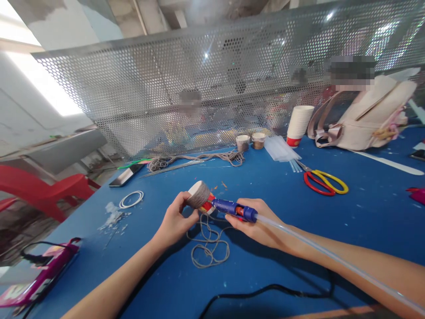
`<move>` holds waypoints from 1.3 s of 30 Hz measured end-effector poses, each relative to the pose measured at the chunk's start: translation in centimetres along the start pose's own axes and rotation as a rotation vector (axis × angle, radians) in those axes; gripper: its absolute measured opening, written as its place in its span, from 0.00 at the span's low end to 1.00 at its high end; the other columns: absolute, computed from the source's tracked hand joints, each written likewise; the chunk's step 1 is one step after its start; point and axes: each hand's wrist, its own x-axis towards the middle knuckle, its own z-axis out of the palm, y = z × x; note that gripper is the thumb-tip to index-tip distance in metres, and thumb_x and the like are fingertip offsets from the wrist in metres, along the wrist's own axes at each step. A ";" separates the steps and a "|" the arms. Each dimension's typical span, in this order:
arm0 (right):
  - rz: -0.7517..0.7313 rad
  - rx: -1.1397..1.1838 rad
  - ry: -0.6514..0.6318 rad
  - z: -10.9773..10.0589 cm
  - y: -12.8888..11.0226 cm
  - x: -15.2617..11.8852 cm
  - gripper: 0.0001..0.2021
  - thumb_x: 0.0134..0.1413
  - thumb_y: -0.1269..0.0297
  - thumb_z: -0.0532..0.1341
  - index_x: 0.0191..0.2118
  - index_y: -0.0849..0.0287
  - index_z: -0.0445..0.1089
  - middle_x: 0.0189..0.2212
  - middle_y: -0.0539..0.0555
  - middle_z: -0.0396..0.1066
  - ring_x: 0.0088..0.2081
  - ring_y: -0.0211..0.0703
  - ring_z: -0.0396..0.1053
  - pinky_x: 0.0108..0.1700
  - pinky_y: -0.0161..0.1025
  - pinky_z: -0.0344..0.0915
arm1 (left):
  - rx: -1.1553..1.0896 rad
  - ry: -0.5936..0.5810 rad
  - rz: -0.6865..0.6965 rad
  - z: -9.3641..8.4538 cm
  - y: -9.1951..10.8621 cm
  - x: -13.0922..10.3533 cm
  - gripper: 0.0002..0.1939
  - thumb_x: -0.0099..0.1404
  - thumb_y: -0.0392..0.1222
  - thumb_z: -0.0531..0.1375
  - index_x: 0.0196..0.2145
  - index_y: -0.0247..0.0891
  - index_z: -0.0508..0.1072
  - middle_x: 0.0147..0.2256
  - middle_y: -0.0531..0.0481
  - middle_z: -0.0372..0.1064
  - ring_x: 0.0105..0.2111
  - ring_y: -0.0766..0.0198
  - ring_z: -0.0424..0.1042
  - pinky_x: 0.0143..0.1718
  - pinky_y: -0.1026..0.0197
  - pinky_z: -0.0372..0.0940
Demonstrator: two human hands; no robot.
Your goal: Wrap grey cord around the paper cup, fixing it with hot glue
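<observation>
Left hand (174,221) grips a cord-wrapped paper cup (199,196) at frame centre; right hand (254,226) clasps a blue glue gun (234,209), nozzle at the cup (loose cord (207,248) coils just below).

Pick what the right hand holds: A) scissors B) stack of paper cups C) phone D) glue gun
D: the right hand grips the blue glue gun, its tip against the cord-wrapped cup that the left hand holds; the scissors lie untouched on the table.
</observation>
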 end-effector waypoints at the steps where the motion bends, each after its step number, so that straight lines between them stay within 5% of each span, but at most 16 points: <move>1: -0.001 -0.008 0.003 0.0 0.1 0.0 0.14 0.51 0.59 0.59 0.21 0.57 0.57 0.18 0.47 0.60 0.19 0.33 0.53 0.24 0.33 0.51 | 0.002 0.002 -0.001 0.0 0.0 0.0 0.06 0.53 0.38 0.60 0.30 0.39 0.66 0.29 0.54 0.65 0.31 0.66 0.65 0.37 0.64 0.63; 8: -0.051 -0.019 0.003 0.4 0.3 -0.3 0.14 0.51 0.58 0.59 0.21 0.58 0.57 0.19 0.47 0.61 0.21 0.33 0.54 0.26 0.33 0.52 | 0.047 -0.003 -0.011 0.0 0.1 0.0 0.06 0.53 0.38 0.59 0.30 0.39 0.65 0.30 0.54 0.64 0.31 0.66 0.65 0.37 0.64 0.62; 15: 0.147 0.125 -0.022 -1.0 0.4 0.7 0.13 0.50 0.57 0.59 0.22 0.59 0.63 0.19 0.47 0.63 0.21 0.33 0.57 0.24 0.32 0.54 | -0.004 -0.008 -0.056 -0.3 0.4 0.1 0.07 0.50 0.38 0.60 0.28 0.40 0.66 0.29 0.54 0.65 0.31 0.66 0.65 0.36 0.63 0.63; 21: 0.364 0.315 -0.206 -2.8 2.5 2.8 0.16 0.49 0.51 0.60 0.23 0.59 0.67 0.10 0.43 0.56 0.14 0.31 0.54 0.18 0.32 0.50 | -0.084 -0.023 -0.118 -0.7 0.6 0.6 0.08 0.49 0.38 0.60 0.29 0.39 0.66 0.28 0.54 0.66 0.30 0.66 0.67 0.35 0.63 0.64; 26: 0.431 0.476 -0.125 -3.7 4.5 5.0 0.15 0.46 0.52 0.62 0.24 0.61 0.67 0.21 0.49 0.68 0.15 0.28 0.56 0.17 0.31 0.50 | -0.148 -0.035 -0.196 -1.0 0.7 0.8 0.10 0.47 0.39 0.61 0.29 0.39 0.65 0.26 0.56 0.66 0.27 0.67 0.66 0.31 0.64 0.64; 34: 0.349 0.165 -0.161 -4.3 6.5 9.3 0.15 0.43 0.56 0.66 0.19 0.60 0.65 0.12 0.45 0.61 0.16 0.31 0.57 0.19 0.32 0.52 | -0.205 -0.019 -0.224 -0.9 0.8 0.7 0.10 0.47 0.38 0.62 0.29 0.39 0.64 0.26 0.56 0.66 0.27 0.68 0.67 0.31 0.65 0.63; 39: 0.343 0.168 -0.176 -2.7 7.7 11.7 0.11 0.46 0.60 0.64 0.21 0.61 0.68 0.16 0.48 0.67 0.18 0.32 0.61 0.21 0.31 0.57 | -0.137 0.015 -0.203 -0.8 0.6 0.8 0.10 0.49 0.40 0.61 0.29 0.38 0.65 0.26 0.56 0.66 0.27 0.67 0.67 0.29 0.65 0.63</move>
